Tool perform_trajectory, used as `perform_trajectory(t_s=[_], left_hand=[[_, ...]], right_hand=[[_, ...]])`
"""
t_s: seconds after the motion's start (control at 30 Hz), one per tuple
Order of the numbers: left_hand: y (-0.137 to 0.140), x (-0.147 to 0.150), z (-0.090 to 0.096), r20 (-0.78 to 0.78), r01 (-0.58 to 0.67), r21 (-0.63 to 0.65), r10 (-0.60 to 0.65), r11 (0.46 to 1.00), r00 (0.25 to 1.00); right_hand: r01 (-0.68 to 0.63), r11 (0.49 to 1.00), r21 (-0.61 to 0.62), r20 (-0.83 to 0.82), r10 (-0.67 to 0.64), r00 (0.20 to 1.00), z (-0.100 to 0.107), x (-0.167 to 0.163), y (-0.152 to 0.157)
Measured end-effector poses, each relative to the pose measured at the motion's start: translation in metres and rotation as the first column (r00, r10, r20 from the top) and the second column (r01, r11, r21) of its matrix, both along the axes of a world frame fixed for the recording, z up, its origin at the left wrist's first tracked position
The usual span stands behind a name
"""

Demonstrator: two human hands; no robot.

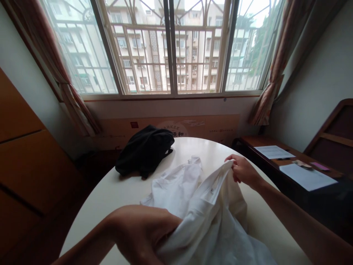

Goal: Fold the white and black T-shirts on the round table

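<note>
A crumpled white garment [176, 187] lies on the round white table [96, 202], its near part lifted and draped toward me. My right hand [244, 169] pinches the garment's raised edge between thumb and fingers, right of the middle. Lower down, my left hand [146, 228] reaches into or under a fold of the same cloth. Its fingers are hidden there, so whether they grip cannot be told. A small dark mark shows on the fabric between my hands.
A black cloth bundle or bag [146, 149] rests on the table's far left. Right of the table, a dark wooden surface [253, 141] bears papers [306, 176] and a pen. Behind stand a flat cardboard box [118, 127] and a barred window. An orange-brown cabinet [27, 162] is at left.
</note>
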State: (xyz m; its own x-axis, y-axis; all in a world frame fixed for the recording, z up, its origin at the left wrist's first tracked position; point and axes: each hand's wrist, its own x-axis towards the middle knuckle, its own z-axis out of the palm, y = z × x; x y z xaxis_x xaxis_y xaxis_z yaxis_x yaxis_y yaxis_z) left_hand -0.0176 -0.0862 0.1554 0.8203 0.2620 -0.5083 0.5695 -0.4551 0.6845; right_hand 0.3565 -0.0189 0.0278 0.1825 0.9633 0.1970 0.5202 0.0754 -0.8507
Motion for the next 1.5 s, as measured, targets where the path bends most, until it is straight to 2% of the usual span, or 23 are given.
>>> perform_trajectory(t_s=[0.07, 0.13, 0.17, 0.2, 0.27, 0.3, 0.4, 0.5, 0.63, 0.73, 0.77, 0.8, 0.87, 0.9, 0.93, 1.0, 1.1, 1.17, 1.23, 1.33, 1.4, 1.43, 1.5], left_hand=[[0.007, -0.005, 0.000, 0.021, -0.038, 0.035, 0.037, 0.999, 0.999], [0.028, -0.011, -0.005, 0.136, -0.193, 0.294, 0.159, 0.936, 0.978], [0.044, -0.012, -0.008, 0.242, -0.309, 0.436, 0.220, 0.845, 0.945], [0.062, -0.013, -0.011, 0.369, -0.438, 0.542, 0.265, 0.717, 0.891], [0.103, -0.011, -0.017, 0.539, -0.646, 0.598, 0.358, 0.475, 0.762], [0.123, -0.008, -0.019, 0.567, -0.707, 0.597, 0.423, 0.380, 0.707], [0.169, 0.004, -0.026, 0.573, -0.743, 0.646, 0.534, 0.173, 0.622], [0.196, 0.018, -0.038, 0.572, -0.693, 0.719, 0.530, 0.043, 0.626], [0.215, 0.027, -0.058, 0.565, -0.667, 0.744, 0.565, -0.034, 0.601], [0.214, 0.026, -0.070, 0.541, -0.641, 0.765, 0.601, -0.062, 0.588], [0.209, 0.026, -0.073, 0.524, -0.631, 0.775, 0.587, -0.028, 0.618], [0.201, 0.026, -0.077, 0.499, -0.616, 0.787, 0.545, 0.042, 0.674], [0.180, 0.026, -0.085, 0.431, -0.538, 0.811, 0.386, 0.230, 0.815], [0.168, 0.027, -0.088, 0.387, -0.471, 0.826, 0.296, 0.310, 0.873], [0.157, 0.027, -0.091, 0.333, -0.398, 0.843, 0.229, 0.363, 0.915], [0.141, 0.028, -0.095, 0.209, -0.282, 0.876, 0.219, 0.392, 0.953], [0.135, 0.027, -0.091, 0.145, -0.276, 0.900, 0.365, 0.337, 0.920], [0.141, 0.025, -0.080, 0.240, -0.362, 0.906, 0.438, 0.219, 0.866], [0.151, 0.021, -0.067, 0.369, -0.442, 0.895, 0.450, 0.064, 0.813], [0.167, 0.014, -0.054, 0.477, -0.487, 0.866, 0.468, -0.110, 0.744], [0.174, 0.011, -0.055, 0.470, -0.471, 0.870, 0.539, -0.149, 0.699], [0.174, 0.011, -0.060, 0.447, -0.456, 0.879, 0.577, -0.141, 0.684], [0.168, 0.012, -0.072, 0.397, -0.436, 0.896, 0.592, -0.084, 0.702]], right_hand=[[-0.003, 0.999, -0.039, -0.207, -0.005, 0.978, -0.006, -0.002, 0.004], [0.050, 0.999, -0.006, -0.278, -0.050, 0.959, -0.015, 0.001, 0.010], [0.090, 0.996, 0.016, -0.274, -0.083, 0.958, -0.018, 0.004, 0.015], [0.140, 0.990, 0.032, -0.250, -0.128, 0.960, -0.021, 0.008, 0.021], [0.236, 0.971, 0.047, -0.161, -0.226, 0.961, -0.023, 0.017, 0.035], [0.282, 0.958, 0.050, -0.113, -0.275, 0.955, -0.021, 0.021, 0.042], [0.394, 0.918, 0.042, -0.012, -0.394, 0.919, -0.011, 0.028, 0.069], [0.441, 0.897, 0.042, 0.035, -0.442, 0.896, 0.000, 0.030, 0.098], [0.394, 0.915, 0.085, 0.081, -0.400, 0.913, 0.005, 0.015, 0.125], [0.095, 0.983, 0.159, 0.252, -0.134, 0.958, 0.002, -0.016, 0.108], [-0.062, 0.983, 0.171, 0.329, 0.003, 0.944, 0.001, -0.030, 0.093], [-0.211, 0.960, 0.183, 0.393, 0.125, 0.911, 0.000, -0.045, 0.075], [-0.486, 0.860, 0.154, 0.490, 0.361, 0.793, 0.000, -0.073, 0.033], [-0.565, 0.814, 0.138, 0.540, 0.416, 0.732, 0.001, -0.086, 0.012], [-0.614, 0.781, 0.110, 0.587, 0.448, 0.675, 0.002, -0.097, -0.008], [-0.669, 0.743, -0.007, 0.643, 0.516, 0.566, 0.006, -0.114, -0.038], [-0.660, 0.728, -0.183, 0.662, 0.588, 0.465, 0.012, -0.122, -0.059], [-0.639, 0.732, -0.236, 0.645, 0.609, 0.461, 0.017, -0.116, -0.060], [-0.640, 0.709, -0.295, 0.559, 0.671, 0.487, 0.024, -0.101, -0.055], [-0.720, 0.579, -0.383, 0.198, 0.812, 0.548, 0.031, -0.066, -0.046], [-0.770, 0.530, -0.354, -0.067, 0.807, 0.587, 0.031, -0.040, -0.043], [-0.775, 0.539, -0.330, -0.158, 0.778, 0.609, 0.029, -0.028, -0.042], [-0.739, 0.611, -0.284, -0.265, 0.691, 0.672, 0.024, -0.009, -0.042]])
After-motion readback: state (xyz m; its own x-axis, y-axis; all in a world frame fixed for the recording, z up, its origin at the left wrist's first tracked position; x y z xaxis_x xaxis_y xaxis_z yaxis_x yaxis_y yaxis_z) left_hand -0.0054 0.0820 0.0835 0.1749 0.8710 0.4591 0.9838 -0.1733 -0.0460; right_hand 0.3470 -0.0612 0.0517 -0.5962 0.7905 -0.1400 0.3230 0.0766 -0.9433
